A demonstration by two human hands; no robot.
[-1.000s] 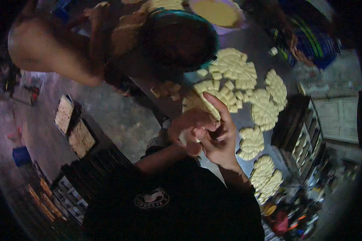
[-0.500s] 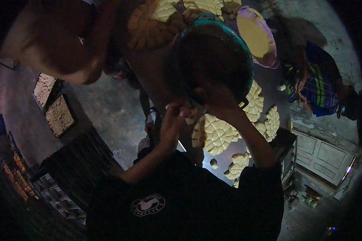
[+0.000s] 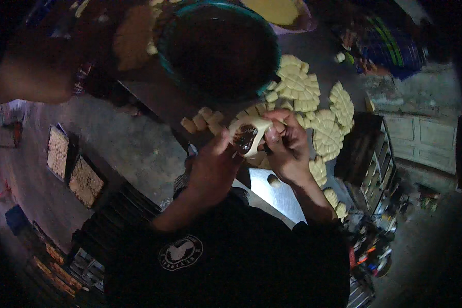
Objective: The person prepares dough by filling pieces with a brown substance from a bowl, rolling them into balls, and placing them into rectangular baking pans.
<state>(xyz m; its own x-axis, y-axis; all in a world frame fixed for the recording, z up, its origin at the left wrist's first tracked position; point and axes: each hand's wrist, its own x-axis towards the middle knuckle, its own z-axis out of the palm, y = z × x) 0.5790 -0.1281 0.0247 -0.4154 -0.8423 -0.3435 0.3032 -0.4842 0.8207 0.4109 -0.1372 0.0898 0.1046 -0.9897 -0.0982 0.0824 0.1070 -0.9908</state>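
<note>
Between my two hands is a flattened piece of pale dough (image 3: 259,127) with a dark, glossy filling (image 3: 245,137) in its middle. My left hand (image 3: 218,163) cups it from the left. The thumb and fingers of my right hand (image 3: 287,146) pinch its right edge. Just beyond stands a big teal basin (image 3: 277,56), its inside dark. Scored rounds of dough (image 3: 326,134) cut into wedges lie to the right of my hands. Several small dough pieces (image 3: 203,119) sit to the left of the held dough. A small dough ball (image 3: 273,180) rests on the table near me.
A pinkish-purple tub (image 3: 305,20) of yellow stuff stands at the far right. Two trays of small pale pieces (image 3: 58,151) lie at the left. People stand across the table, one with a bare arm (image 3: 33,90) at the left. A rack (image 3: 377,164) stands at the right.
My right hand has come out of the basin toward me and now meets my left at the dough. Dark filling now shows in it. The view has shifted.
</note>
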